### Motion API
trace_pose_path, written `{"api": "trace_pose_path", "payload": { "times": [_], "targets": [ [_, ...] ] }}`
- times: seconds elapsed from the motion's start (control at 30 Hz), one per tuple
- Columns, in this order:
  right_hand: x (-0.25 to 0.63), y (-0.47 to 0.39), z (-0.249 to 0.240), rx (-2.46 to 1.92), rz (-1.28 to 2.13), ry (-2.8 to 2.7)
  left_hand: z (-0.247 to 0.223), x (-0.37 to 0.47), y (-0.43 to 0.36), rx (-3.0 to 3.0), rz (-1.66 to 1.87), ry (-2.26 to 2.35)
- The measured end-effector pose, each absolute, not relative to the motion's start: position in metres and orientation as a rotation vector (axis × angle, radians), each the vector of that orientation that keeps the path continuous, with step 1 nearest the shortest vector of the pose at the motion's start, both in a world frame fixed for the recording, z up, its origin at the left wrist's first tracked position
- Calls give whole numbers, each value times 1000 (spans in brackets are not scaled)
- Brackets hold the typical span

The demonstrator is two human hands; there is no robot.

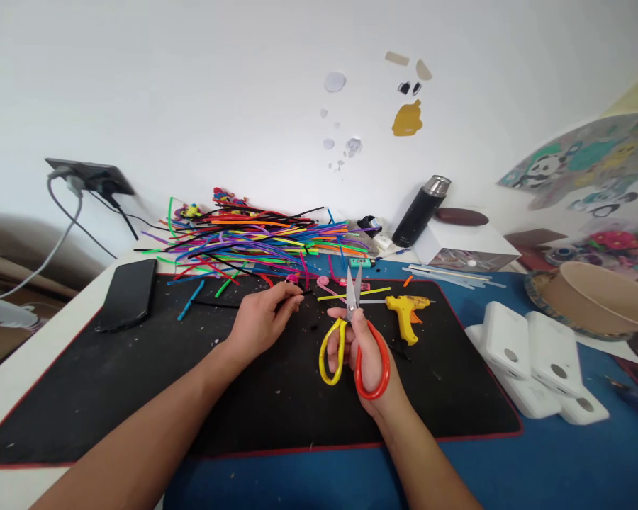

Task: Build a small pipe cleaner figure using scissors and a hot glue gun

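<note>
My right hand [369,354] holds a pair of scissors [353,297] upright, blades slightly apart, one handle yellow and the other red. To its left, my left hand [263,319] pinches a black pipe cleaner [223,305] between thumb and fingers over the black mat [276,404]. A small pink piece [293,278] lies just beyond those fingertips. Behind both hands spreads a pile of colourful pipe cleaners [244,241]. Right of the scissors rests a yellow glue gun [407,315], with a yellow-green pipe cleaner [369,292] beside it.
A black phone [129,294] lies at the mat's left. At the back, a black flask [421,211] leans near a white box [468,244]. White devices [532,354] are stacked at right, before a beige bowl [606,294]. Cables hang from a wall socket [90,176].
</note>
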State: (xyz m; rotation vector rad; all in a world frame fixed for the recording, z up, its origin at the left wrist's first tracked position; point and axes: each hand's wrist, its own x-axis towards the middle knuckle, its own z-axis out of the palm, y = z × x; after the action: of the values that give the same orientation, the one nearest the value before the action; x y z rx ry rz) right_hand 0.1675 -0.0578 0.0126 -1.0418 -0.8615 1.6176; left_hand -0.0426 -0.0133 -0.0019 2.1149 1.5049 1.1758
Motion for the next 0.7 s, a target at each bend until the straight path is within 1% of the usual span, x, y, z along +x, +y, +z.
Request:
{"api": "trace_pose_path", "payload": {
  "times": [0.53,0.6,0.7],
  "targets": [
    [169,-56,12,-1040,1627,-868,-1,-41,-14,2126,1193,1485],
    [169,-57,12,-1040,1627,-863,1,-42,-14,2040,1259,1498],
    [168,-57,14,-1047,1629,-858,5,-47,-12,1782,1501,1549]
  ]
}}
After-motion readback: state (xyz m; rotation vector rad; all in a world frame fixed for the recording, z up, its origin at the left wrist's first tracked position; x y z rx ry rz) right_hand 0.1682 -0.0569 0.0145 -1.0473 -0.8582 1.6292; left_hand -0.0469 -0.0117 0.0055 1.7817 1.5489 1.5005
